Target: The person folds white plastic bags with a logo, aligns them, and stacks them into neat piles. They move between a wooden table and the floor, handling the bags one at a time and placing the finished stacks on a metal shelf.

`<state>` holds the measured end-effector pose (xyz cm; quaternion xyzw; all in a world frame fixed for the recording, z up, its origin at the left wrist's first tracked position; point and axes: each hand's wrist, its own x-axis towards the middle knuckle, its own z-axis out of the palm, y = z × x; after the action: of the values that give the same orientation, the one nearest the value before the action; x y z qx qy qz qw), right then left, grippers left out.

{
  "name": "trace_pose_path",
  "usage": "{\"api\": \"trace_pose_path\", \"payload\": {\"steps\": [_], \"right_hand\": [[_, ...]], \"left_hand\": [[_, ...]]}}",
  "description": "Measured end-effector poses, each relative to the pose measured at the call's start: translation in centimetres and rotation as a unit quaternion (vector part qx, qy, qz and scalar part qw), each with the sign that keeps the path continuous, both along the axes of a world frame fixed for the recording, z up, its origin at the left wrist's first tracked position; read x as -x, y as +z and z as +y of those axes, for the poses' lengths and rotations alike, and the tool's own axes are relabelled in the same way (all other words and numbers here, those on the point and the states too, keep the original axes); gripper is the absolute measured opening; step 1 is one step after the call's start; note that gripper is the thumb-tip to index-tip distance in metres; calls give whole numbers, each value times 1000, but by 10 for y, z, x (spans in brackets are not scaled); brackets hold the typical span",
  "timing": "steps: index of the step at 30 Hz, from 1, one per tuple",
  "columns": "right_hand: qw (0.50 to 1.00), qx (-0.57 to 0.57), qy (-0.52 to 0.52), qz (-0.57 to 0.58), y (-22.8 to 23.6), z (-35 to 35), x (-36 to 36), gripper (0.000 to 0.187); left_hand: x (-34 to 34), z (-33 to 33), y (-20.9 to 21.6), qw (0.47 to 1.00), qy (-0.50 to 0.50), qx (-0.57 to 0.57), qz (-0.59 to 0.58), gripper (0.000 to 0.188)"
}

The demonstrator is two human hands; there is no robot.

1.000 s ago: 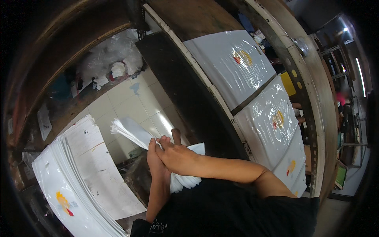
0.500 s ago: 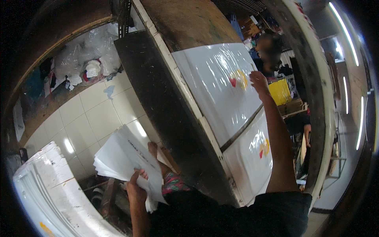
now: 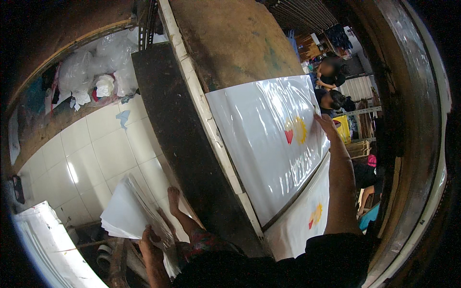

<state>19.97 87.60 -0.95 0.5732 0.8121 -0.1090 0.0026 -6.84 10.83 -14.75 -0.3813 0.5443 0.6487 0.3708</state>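
Observation:
A folded bundle of white sheets (image 3: 126, 211) is gripped in my left hand (image 3: 150, 240), low at the left above the tiled floor. On the table to the right lies a glossy white sheet (image 3: 254, 139) with a red and yellow print. My right hand (image 3: 325, 126) is at its far right edge, fingertips closed together and seemingly pinching that edge; the contact itself is hard to make out. Nearer me, partly covered by my right forearm, is a second white sheet (image 3: 300, 230) with the same print. A dark gap separates the two.
A dark board (image 3: 175, 129) runs beside the table's pale rail (image 3: 204, 101). Bare stained tabletop (image 3: 235, 38) shows beyond the sheets. Clear plastic bags (image 3: 77, 72) are piled at the upper left. A white stack (image 3: 53, 240) stands lower left. Other people (image 3: 329, 81) are beyond the table.
My view has shifted, so the sheets and table sit lower in it. The bundle in my left hand has swung lower and leftward. My right hand stays by the sheet's edge.

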Motion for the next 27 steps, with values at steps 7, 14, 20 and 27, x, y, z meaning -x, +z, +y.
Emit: {"api": "trace_pose_path", "payload": {"steps": [7, 14, 20, 27], "right_hand": [[998, 52, 1, 32, 38, -58, 42, 40], [991, 42, 45, 120, 80, -138, 81, 38], [992, 28, 121, 35, 161, -282, 101, 40], [849, 146, 436, 259, 191, -503, 155, 68]], "left_hand": [[-1, 0, 11, 1000, 14, 5, 12, 19], [0, -2, 21, 1000, -15, -2, 23, 17], [-10, 2, 49, 991, 12, -129, 38, 16], [-15, -20, 136, 953, -24, -292, 72, 17]]}}
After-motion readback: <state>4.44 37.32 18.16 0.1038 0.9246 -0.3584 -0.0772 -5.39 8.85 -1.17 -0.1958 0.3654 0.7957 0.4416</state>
